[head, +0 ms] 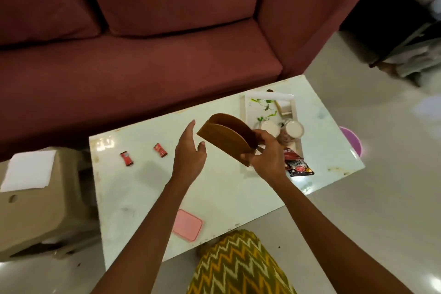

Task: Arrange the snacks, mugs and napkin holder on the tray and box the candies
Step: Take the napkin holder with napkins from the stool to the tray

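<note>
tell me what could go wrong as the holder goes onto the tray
1. The right hand alone grips the tilted holder; the left hand is open beside it, so it might slip.
2. The mugs and snack packet crowd the tray's near end; the holder could knock them.

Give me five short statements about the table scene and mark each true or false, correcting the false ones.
1. The right hand holds the wooden napkin holder. True.
2. The left hand is clenched around a candy. False: it is open and holds nothing.
3. Two red candies lie on the table. True.
4. The pink box sits on the tray. False: it is on the table's near edge.
5. Two mugs are on the tray. True.
</note>
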